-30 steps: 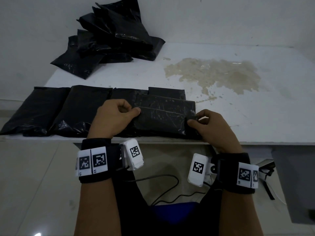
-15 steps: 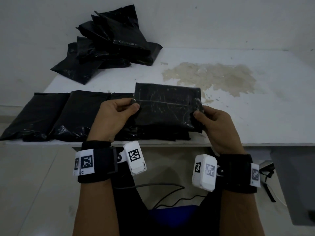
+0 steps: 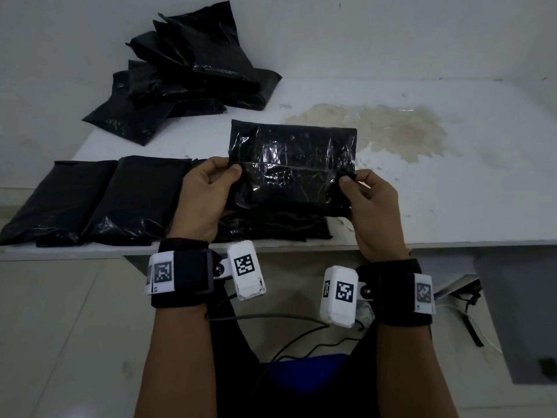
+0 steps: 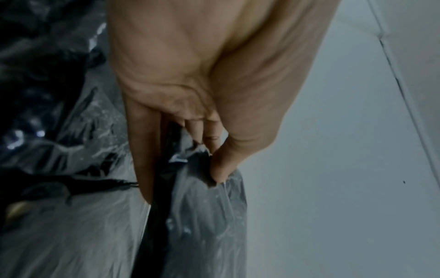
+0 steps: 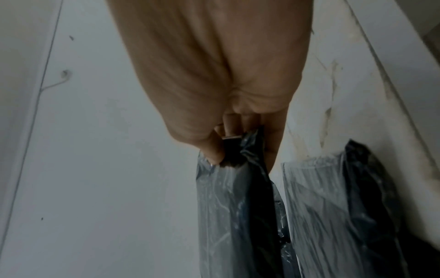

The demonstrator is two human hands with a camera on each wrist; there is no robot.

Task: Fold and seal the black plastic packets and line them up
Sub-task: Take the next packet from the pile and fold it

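Observation:
I hold a folded black plastic packet upright above the table's front edge. My left hand pinches its left edge and my right hand pinches its right edge. In the left wrist view, thumb and fingers of my left hand clamp the packet. The right wrist view shows my right hand gripping the packet in the same way. A row of black packets lies along the front left of the table, and one more packet lies under the held one.
A loose heap of black packets sits at the back left against the wall. The white table has a brownish stain at centre right. Below the table edge, cables hang near my body.
Both hands have lifted the packet off the row and tilted it upright, moving it up and slightly right. The row on the table has not moved.

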